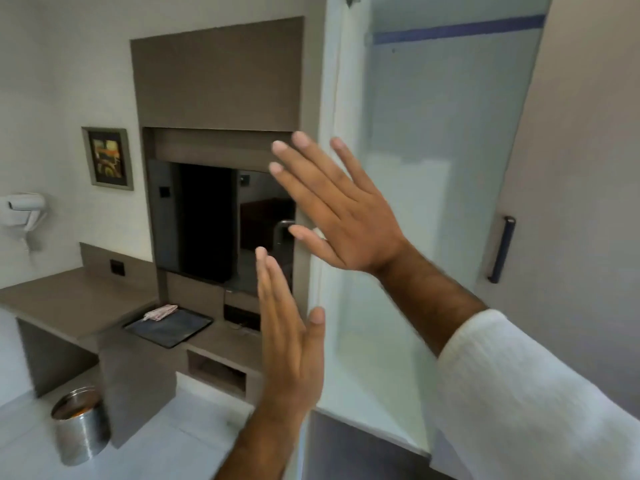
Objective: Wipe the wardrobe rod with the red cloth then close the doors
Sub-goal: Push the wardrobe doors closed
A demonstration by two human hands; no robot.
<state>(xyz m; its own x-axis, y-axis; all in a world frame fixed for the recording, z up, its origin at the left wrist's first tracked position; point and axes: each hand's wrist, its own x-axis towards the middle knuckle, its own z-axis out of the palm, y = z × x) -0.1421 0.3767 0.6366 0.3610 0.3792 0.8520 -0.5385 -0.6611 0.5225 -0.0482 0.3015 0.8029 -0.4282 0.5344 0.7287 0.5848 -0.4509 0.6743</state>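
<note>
The wardrobe (398,237) stands open at the right, its pale inside showing. Its rod (460,29) runs dark blue across the top. The right door (581,168) is swung open, with a dark handle (502,249) on it. My right hand (332,209) is raised flat with fingers spread, in front of the wardrobe's left edge. My left hand (291,334) is held edge-on below it, fingers straight, empty. A reddish-white cloth (160,312) lies on a dark tray (168,327) on the counter to the left, away from both hands.
A brown desk counter (69,303) runs along the left wall. Above it are a dark mirrored niche (214,220), a framed picture (107,157) and a wall hair dryer (22,209). A steel bin (81,424) stands on the floor.
</note>
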